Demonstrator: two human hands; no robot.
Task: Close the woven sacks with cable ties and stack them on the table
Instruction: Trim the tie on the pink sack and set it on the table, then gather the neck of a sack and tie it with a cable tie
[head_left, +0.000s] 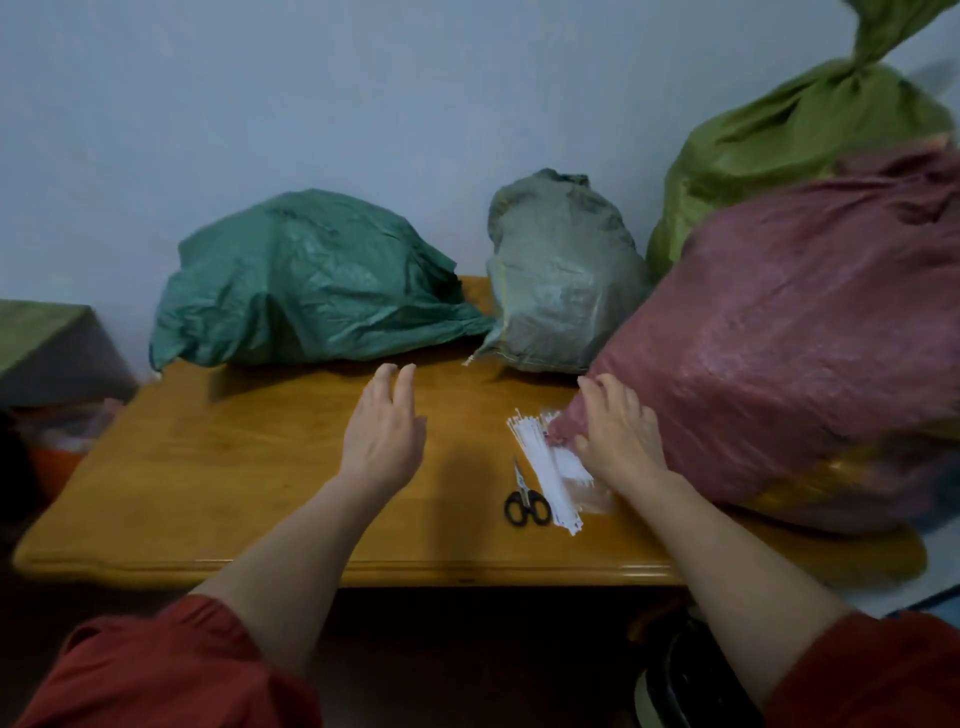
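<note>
Lying bulky and creased on table (234, 467): red woven sack (779, 338). Right hand (618, 431) grips its lower corner. Left hand (384, 431) hovers, fingers straight, holding nothing.

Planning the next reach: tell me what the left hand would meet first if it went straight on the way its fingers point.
Most likely the teal sack: the left hand, open above the table, points at that sack's lower front edge, with only bare tabletop between. Its height is hard to judge.
</note>
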